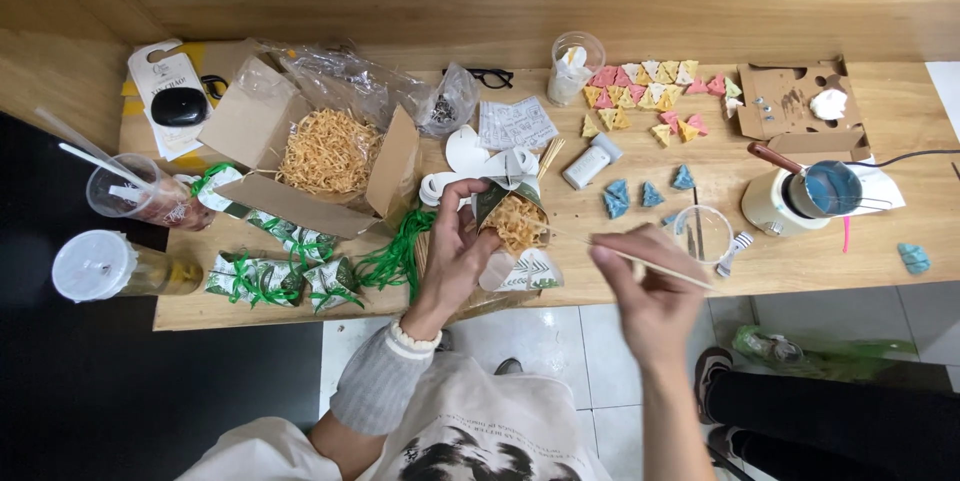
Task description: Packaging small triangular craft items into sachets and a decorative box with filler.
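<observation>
Paper box (512, 221), small, with leaf print, is held in the left hand (455, 256) above the near edge of the bench (800, 276). Its flaps stand open and it is filled with tan shredded paper. Left fingers are wrapped round its side, thumb toward the rim. Right hand (650, 291) is closed in a pinch on a thin wooden stick (640, 261), whose tip points at the filling.

Judgement on handling: box is light and thin-walled, likely to crush or deform under a firm squeeze; best held low on the body or under the base, clear of the flaps. Filling is loose and would spill if the box is tipped. Stick is stiff but slender, so could snap if levered.

Beyond the left hand: a large open carton (330, 156) of the same shreds, green ribbon (395, 256), finished boxes (280, 276) tied with ribbon. Beyond the right hand: a clear cup (702, 233), blue shapes (640, 193), and a melting pot (800, 196).
</observation>
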